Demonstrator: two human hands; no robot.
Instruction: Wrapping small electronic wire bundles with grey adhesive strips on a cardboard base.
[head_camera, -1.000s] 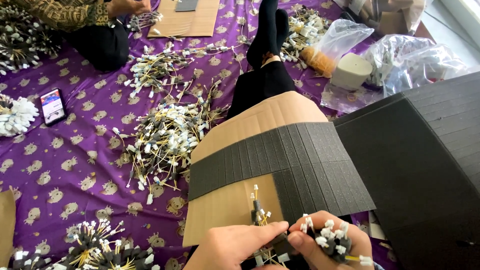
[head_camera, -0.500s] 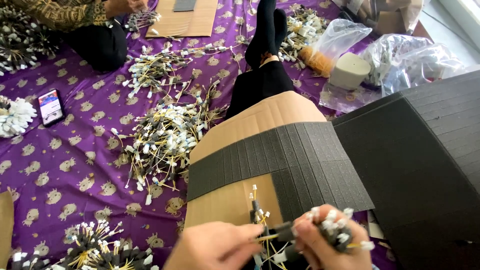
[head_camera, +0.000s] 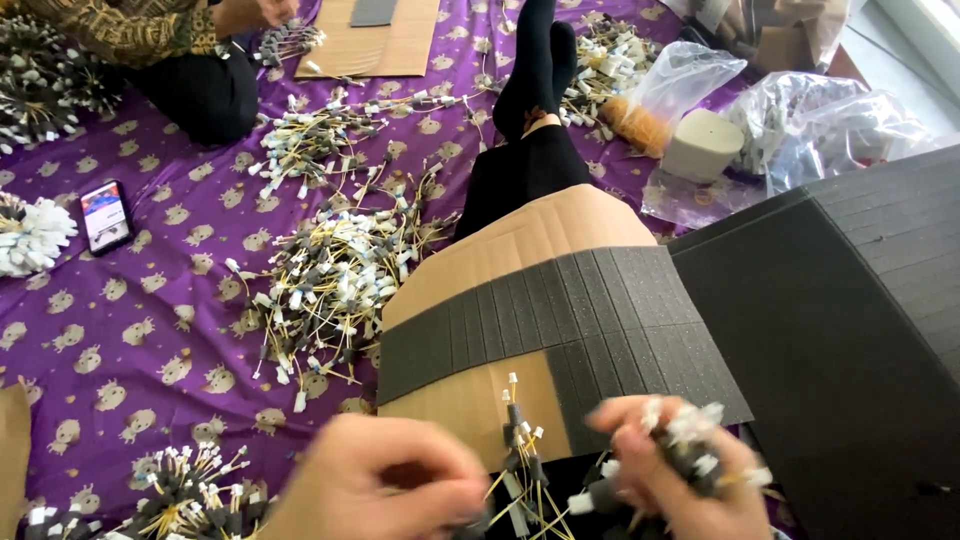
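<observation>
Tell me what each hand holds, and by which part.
The right hand grips a bunch of small wired parts around its middle, white tips poking above. The left hand pinches a few thin yellow wires at their lower ends; blur hides more.

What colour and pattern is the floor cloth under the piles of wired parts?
Purple with a repeated small pale animal-like motif; the cloth shows best in the head view.
</observation>
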